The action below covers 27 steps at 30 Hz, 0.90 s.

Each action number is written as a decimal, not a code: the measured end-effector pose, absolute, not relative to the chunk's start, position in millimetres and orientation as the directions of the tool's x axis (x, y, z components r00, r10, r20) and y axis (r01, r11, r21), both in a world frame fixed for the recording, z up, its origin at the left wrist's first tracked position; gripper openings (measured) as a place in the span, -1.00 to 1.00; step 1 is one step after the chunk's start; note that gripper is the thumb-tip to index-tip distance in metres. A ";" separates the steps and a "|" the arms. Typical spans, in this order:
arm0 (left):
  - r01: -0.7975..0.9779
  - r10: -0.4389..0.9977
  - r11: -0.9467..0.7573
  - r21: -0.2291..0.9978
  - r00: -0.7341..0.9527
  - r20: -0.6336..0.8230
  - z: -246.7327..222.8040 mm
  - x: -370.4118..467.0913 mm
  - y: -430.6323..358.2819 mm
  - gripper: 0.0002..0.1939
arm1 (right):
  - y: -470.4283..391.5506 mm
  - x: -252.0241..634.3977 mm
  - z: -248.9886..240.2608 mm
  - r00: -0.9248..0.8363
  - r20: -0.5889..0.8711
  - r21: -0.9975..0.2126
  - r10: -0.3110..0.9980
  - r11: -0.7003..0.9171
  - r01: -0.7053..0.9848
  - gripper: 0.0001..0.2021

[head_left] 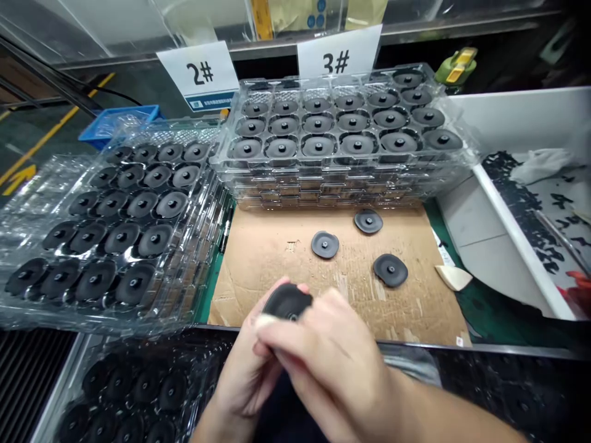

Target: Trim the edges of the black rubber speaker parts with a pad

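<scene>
while left hand [242, 369], right hand [341, 354] grip disc [282, 300], trays [323, 184] hold more; bin [519, 240] holds scraps [502, 179]

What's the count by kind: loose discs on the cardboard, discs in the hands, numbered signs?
Loose black discs on the cardboard: 3
Held black disc in the hands: 1 visible
Numbered signs: 2
Total: 6

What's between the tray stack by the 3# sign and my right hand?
In the head view, cardboard with three loose black discs, one off to the right.
</scene>
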<state>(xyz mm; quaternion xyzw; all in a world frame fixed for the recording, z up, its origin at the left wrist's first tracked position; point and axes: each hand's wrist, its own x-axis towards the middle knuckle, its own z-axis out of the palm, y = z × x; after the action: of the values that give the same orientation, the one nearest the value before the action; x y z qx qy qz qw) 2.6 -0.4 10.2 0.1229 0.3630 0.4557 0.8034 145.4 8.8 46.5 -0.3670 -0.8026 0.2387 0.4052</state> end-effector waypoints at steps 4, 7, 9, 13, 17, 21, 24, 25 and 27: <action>-0.651 0.835 0.544 0.530 0.359 -0.416 10.7 3.9 -0.2 -0.49 | -7.1 168.9 42.1 -0.341 0.318 -0.725 0.885 0.458 0.514 -0.75; -0.658 0.819 0.565 0.498 0.376 -0.433 12.7 14.1 -1.8 -0.54 | 6.1 177.5 48.7 -0.372 0.372 -0.655 0.850 0.524 0.544 -0.74; -0.636 0.782 0.614 0.467 0.414 -0.465 14.1 18.7 -3.4 -0.55 | 23.1 180.8 51.9 -0.508 0.482 -0.627 0.714 0.686 0.369 -0.73; -0.628 0.778 0.622 0.468 0.425 -0.463 12.8 15.1 -6.9 -0.51 | 40.5 193.4 33.1 -0.440 0.359 -0.834 0.823 0.495 0.246 -0.74; -0.654 0.774 0.630 0.420 0.484 -0.408 6.3 8.4 -10.4 -0.48 | 16.6 205.5 -23.2 -0.179 0.036 -0.882 0.983 0.115 0.457 -0.70; -0.660 0.771 0.635 0.401 0.516 -0.372 1.4 11.3 -9.9 -0.54 | -9.6 209.7 -66.7 -0.238 -0.034 -0.866 0.971 0.090 0.492 -0.71; -0.643 0.748 0.663 0.383 0.547 -0.376 3.5 17.6 -7.1 -0.58 | -7.6 214.8 -51.3 -0.146 -0.020 -0.868 0.989 0.055 0.493 -0.73; -0.638 0.742 0.670 0.379 0.554 -0.378 4.9 19.8 -6.4 -0.57 | -4.3 216.6 -37.1 -0.087 0.018 -0.871 0.996 0.058 0.487 -0.73; -0.630 0.736 0.676 0.381 0.555 -0.388 7.0 23.5 -6.1 -0.58 | 2.7 217.5 -3.3 -0.047 0.185 -0.858 0.982 0.185 0.478 -0.71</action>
<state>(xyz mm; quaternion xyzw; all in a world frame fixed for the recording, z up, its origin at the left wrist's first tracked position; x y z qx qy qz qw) 23.5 -6.1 7.0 0.0993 0.2653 0.3898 0.8762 217.5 2.7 -3.3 -0.5583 -0.6538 0.3098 0.4061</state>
